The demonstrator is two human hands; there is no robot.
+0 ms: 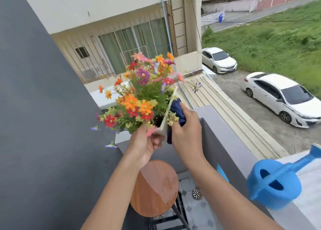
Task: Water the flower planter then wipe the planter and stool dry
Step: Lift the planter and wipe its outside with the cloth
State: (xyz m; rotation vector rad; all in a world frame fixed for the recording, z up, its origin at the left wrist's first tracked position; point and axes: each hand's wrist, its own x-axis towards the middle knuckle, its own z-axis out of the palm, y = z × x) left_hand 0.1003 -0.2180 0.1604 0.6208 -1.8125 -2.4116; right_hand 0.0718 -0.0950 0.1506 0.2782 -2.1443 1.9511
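Note:
A white flower planter (164, 123) full of orange, red and purple flowers is held up in the air above the stool, tilted to the left. My left hand (145, 142) grips its near end from below. My right hand (186, 132) presses a dark blue cloth (178, 111) against the planter's right side. A round wooden stool (154, 188) stands below on the balcony floor, its top shiny. The blue watering can (274, 182) sits on the balcony wall ledge at the right.
A grey balcony wall (231, 142) runs along the right, with a long drop beyond it to parked cars. A dark wall fills the left side. A floor drain (196, 194) lies beside the stool's black metal legs.

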